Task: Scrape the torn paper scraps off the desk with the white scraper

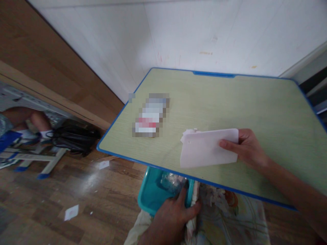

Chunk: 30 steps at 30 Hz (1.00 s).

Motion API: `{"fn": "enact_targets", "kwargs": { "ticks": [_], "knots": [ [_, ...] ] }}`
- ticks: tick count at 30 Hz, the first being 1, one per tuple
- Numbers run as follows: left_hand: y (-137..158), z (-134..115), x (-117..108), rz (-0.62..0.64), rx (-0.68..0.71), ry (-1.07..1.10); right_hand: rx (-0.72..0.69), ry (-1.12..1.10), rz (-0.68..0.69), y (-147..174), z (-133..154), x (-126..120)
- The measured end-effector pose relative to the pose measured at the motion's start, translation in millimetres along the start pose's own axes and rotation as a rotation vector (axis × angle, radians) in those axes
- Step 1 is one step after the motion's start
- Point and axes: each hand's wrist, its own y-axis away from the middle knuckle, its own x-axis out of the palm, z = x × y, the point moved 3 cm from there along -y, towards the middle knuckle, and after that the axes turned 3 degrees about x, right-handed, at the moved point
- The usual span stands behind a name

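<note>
My right hand (246, 146) grips a white sheet of paper (204, 149) by its right end, thumb on top and the other fingers mostly hidden beneath. The paper's left end is ragged and torn, and it is held over the pale green table (268, 109). Below the front edge, my left hand (173, 214) is closed over the right rim of a teal plastic basin (146, 192), index finger inside and thumb outside. Clear crinkled plastic (172, 182) lies in the basin, near my left fingertips. A blurred-out phone-like object (150, 115) rests on the table's left side.
Scraps of paper (71, 212) lie on the wooden floor (94, 200). A black bag (74, 137) and another person's legs (38, 122) are at the left, by a step-like frame (51, 165). Patterned cloth (237, 221) is below the table. A white wall (178, 37) stands behind.
</note>
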Motion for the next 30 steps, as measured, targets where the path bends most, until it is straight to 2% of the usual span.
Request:
{"fn": "enact_targets", "kwargs": {
  "ticks": [5, 9, 12, 16, 22, 28, 30],
  "knots": [
    [0.0, 0.2, 0.3, 0.001, -0.001, -0.007, -0.144, -0.15, -0.354, -4.6, 10.0, -31.4],
    [0.3, 1.2, 1.8, 0.008, 0.001, -0.008, -0.159, -0.151, -0.466, -7.0, 12.5, -53.6],
    [0.6, 1.3, 3.2, -0.007, 0.01, -0.006, -0.128, -0.093, -0.445, -7.1, 11.1, -57.0],
    [0.8, 1.6, 5.5, -0.012, 0.009, -0.008, -0.075, -0.016, -0.33, -7.4, 10.0, -49.2],
    [0.4, 2.2, 4.4, -0.02, 0.01, 0.01, -0.1, -0.02, -0.394, -7.1, 10.4, -49.9],
    [1.8, 0.7, 1.3, -0.025, 0.008, 0.011, -0.02, 0.057, -0.167, -8.8, 3.6, -33.6],
    [1.9, 0.6, 2.2, -0.019, 0.003, 0.008, -0.027, 0.04, -0.173, -8.5, 3.4, -32.9]
  ]
}}
